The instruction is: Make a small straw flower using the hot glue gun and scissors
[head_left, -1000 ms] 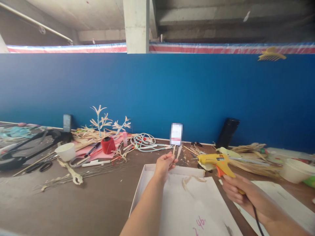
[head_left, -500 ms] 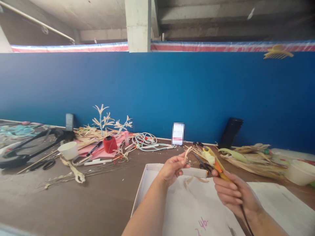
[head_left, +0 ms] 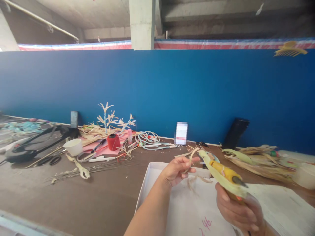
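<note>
My left hand [head_left: 176, 171] is closed in a pinch on a thin pale husk strip [head_left: 193, 155], above the white box lid [head_left: 152, 170]. In my right hand [head_left: 237, 208] is a yellow glue gun [head_left: 224, 171], fingers wrapped round its handle, its dark nozzle toward the right. A long pale green husk strip [head_left: 209, 167] runs along the near side of the gun; I cannot tell whether it is stuck there or pinched by my fingers. Loose husk scraps [head_left: 192, 183] lie on the lid.
Corn husks [head_left: 261, 164] and a white bowl [head_left: 305, 175] stand right. A phone [head_left: 181, 133] and a black object [head_left: 236, 132] lean against the blue partition [head_left: 157, 88]. Red thread spool [head_left: 113, 142], white cup [head_left: 73, 147], scissors [head_left: 50, 160] and wires [head_left: 98, 170] lie left.
My right hand has turned the glue gun, so its nozzle now points right and the green strip shows lengthwise. My left hand keeps its pinch. The whole view has shifted slightly.
</note>
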Motion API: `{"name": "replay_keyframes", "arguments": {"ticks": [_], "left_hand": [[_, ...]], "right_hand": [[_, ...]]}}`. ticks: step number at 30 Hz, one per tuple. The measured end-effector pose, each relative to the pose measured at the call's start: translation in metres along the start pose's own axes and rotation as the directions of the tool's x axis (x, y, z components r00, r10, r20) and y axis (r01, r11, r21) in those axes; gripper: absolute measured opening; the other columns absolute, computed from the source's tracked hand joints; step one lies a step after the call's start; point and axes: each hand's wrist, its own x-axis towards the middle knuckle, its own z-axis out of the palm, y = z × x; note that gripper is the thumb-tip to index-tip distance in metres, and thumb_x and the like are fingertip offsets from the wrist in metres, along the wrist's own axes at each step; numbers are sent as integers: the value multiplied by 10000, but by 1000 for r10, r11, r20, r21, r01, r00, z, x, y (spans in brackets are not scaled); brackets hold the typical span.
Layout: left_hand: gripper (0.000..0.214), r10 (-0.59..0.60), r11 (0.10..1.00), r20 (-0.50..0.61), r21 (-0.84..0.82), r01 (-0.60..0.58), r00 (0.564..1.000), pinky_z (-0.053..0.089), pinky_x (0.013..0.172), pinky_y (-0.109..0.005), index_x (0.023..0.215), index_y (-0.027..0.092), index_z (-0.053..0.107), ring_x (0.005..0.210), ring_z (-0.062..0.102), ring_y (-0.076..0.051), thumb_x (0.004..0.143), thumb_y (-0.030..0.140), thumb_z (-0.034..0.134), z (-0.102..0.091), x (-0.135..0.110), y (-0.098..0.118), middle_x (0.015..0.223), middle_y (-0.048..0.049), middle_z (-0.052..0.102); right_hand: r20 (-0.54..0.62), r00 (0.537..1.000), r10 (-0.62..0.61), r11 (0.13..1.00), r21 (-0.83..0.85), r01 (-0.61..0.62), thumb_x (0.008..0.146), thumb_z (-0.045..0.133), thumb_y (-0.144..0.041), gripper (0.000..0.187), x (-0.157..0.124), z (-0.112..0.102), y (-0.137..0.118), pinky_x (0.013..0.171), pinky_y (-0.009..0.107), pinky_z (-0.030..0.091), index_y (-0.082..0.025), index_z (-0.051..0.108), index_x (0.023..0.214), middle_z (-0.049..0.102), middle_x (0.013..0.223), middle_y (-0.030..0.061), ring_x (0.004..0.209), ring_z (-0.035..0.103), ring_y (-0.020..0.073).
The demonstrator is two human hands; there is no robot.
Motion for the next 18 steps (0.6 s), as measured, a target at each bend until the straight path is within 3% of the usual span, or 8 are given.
{"name": "replay_keyframes", "arguments": {"ticks": [5,11,15,18], "left_hand": [[281,-6,1000,-29,-22,5,1000,163,382,-152,708,134,611,633,593,-77,559,270,805,-4,0,-2,1139,-123,611],[274,-27,1000,-53,2,27,998,170,374,-153,698,117,627,566,544,-67,538,230,819,-9,6,-6,761,-62,624],[256,56,998,-170,20,-53,984,227,386,-137,734,88,664,532,492,-44,577,239,800,-12,11,-7,628,-33,575],[250,134,990,-321,-8,-144,937,282,405,-121,779,95,677,546,498,-40,599,231,785,-16,14,-3,657,-33,595]], "right_hand": [[-24,1000,19,999,-30,-19,600,717,-538,417,3,1,13,294,140,209,-193,530,739,293,332,-116,249,189,13],[38,999,-7,997,-75,10,697,672,-464,331,7,-1,19,297,142,175,-157,567,757,323,366,-105,269,143,-1],[12,999,-32,995,-90,33,706,658,-467,333,2,-9,19,303,147,167,-155,568,782,332,393,-97,284,143,-1],[-91,992,-88,994,-80,81,707,657,-456,325,-5,-18,18,312,151,166,-158,575,805,326,419,-93,309,127,0]]}}
